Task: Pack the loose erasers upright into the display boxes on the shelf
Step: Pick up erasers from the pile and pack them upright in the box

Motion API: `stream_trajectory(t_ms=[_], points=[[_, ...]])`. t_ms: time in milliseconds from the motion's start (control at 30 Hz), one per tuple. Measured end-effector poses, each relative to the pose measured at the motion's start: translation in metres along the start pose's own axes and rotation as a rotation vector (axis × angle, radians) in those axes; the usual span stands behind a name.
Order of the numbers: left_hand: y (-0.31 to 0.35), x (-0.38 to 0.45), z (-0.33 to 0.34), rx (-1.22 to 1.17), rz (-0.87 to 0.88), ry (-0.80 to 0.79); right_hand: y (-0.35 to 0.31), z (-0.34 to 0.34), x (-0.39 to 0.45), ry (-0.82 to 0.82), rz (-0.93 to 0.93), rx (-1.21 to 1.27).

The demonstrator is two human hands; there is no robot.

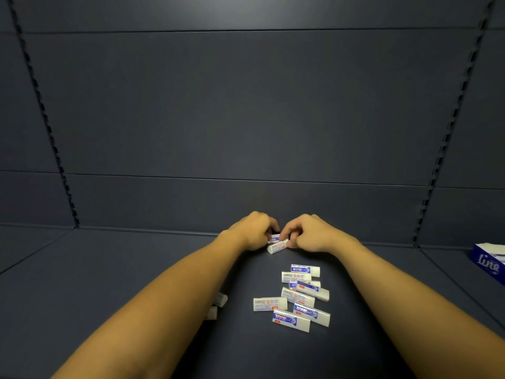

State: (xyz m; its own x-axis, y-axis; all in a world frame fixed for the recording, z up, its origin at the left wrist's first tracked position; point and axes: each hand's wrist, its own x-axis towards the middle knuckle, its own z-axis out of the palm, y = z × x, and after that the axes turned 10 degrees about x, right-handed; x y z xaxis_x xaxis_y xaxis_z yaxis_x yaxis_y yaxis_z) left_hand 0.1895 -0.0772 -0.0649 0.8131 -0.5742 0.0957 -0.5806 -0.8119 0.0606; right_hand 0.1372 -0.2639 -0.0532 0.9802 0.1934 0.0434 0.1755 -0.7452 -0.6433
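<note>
Two bare forearms reach away from the camera across a dark blue-grey shelf (109, 269) toward its back panel. Between them lies a loose pile of erasers (296, 298), each a small white block in a blue, white and red paper sleeve, all lying flat and overlapping at odd angles. Two more peek out from under the left forearm.

Farther back, the hands meet. The left hand (255, 232) curls its fingers around one eraser (274, 237), and the right hand (308, 232) pinches the end of a second eraser (277, 246) just below it — the two erasers lie side by side, touching or nearly so.

At the far right edge sits a blue-and-white display box (489, 262), only partly in view, well apart from the hands.

These erasers look light and fairly stiff, with smooth sleeves that could slide off the rubber. A hold across the sleeved middle, thumb against fingers on the long sides, seems safest — gripping the bare white tip may let the block slip free. Standing them upright will likely need neighbours for support.
</note>
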Motion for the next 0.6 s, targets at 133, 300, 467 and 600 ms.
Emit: stream_trajectory(t_ms=[133, 300, 467, 600], points=[[0.004, -0.001, -0.006, -0.047, 0.016, -0.006, -0.005, -0.004, -0.004, -0.021, -0.013, 0.006], [0.001, -0.004, -0.015, -0.017, 0.006, -0.067, -0.007, -0.007, -0.006, -0.038, -0.011, -0.034], [-0.005, -0.005, -0.021, 0.055, -0.094, -0.082, -0.008, -0.004, -0.004, -0.053, -0.060, -0.048], [-0.008, -0.010, -0.024, 0.036, -0.103, -0.084, -0.010, -0.002, -0.002, -0.090, -0.062, -0.054]])
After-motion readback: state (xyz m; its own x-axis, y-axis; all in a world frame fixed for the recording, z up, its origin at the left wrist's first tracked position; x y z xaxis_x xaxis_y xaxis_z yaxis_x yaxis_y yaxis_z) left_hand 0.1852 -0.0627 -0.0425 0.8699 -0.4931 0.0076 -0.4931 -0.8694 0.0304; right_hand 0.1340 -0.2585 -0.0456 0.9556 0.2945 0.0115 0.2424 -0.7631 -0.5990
